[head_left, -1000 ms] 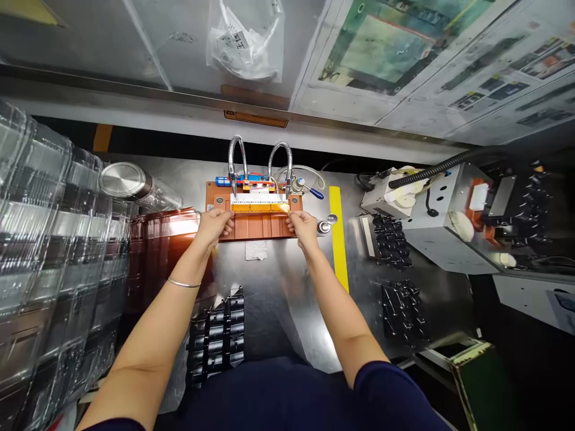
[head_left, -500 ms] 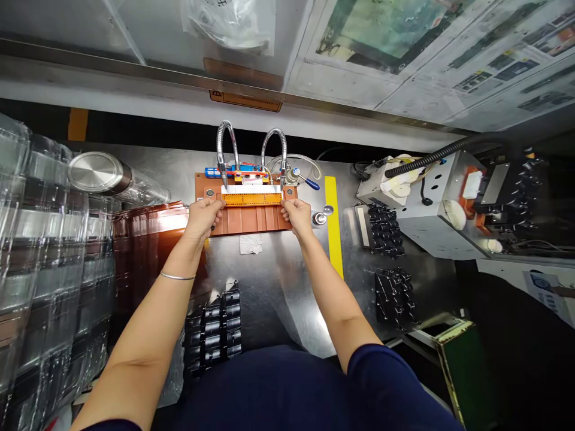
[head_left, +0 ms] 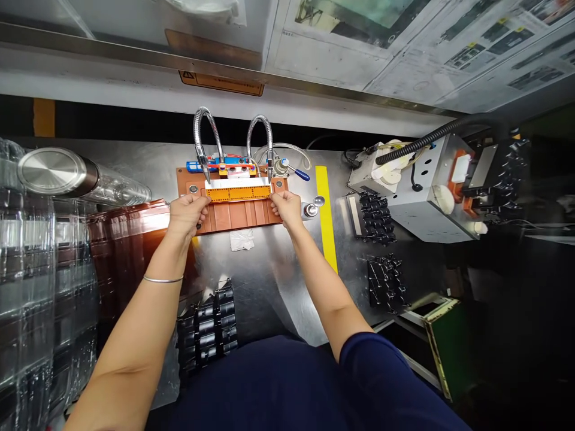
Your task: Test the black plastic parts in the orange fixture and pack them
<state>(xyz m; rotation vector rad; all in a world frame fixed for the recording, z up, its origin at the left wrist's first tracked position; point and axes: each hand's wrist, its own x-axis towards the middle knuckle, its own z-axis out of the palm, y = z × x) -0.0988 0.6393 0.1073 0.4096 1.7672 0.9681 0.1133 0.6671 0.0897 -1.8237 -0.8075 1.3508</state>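
An orange perforated strip (head_left: 239, 193) stretches between my two hands, above a brown fixture plate (head_left: 233, 217). My left hand (head_left: 188, 214) pinches its left end, and my right hand (head_left: 287, 209) pinches the right end. Just behind the strip runs a white bar (head_left: 239, 182) on the fixture. Two flexible metal hoses (head_left: 259, 123) arch over the back of the fixture, their nozzles pointing down near the strip's ends. A blue-handled lever (head_left: 302, 175) sits at the fixture's right rear. Whether the strip touches the plate, I cannot tell.
Left are clear plastic trays (head_left: 27, 287), a steel-lidded bottle (head_left: 54, 175) and brown film sheets (head_left: 130, 239). Black parts (head_left: 209, 329) lie in front; more black parts (head_left: 377, 218) lie right, near a white-grey machine (head_left: 417, 203). Yellow tape (head_left: 326, 221) marks the metal table.
The whole view has shifted, so the fixture and bench appear further left and slightly higher. Both hands keep their pinch on the strip, which lies almost unchanged over the fixture.
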